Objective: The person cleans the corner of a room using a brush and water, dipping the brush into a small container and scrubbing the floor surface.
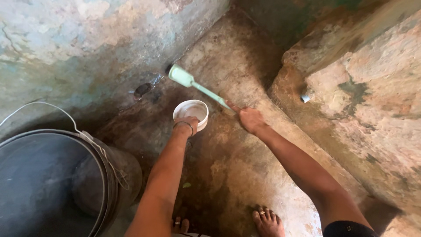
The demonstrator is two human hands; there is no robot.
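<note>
Nearest, two bare feet [267,221] stand on the stained concrete floor [228,175], with a large dark metal bucket [52,184] crowding the near left. Walls close in left and right, leaving a narrow strip. Farther, the left hand [187,125] grips a small white plastic cup [191,112]; the right hand [250,118] clasps a pale green long-handled brush [193,83], its head at the far wall's foot.

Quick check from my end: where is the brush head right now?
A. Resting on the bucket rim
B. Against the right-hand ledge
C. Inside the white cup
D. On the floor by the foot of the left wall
D: the right hand holds the green brush by its handle, its head down where the floor meets the left wall, beyond the white cup in the left hand.
</note>
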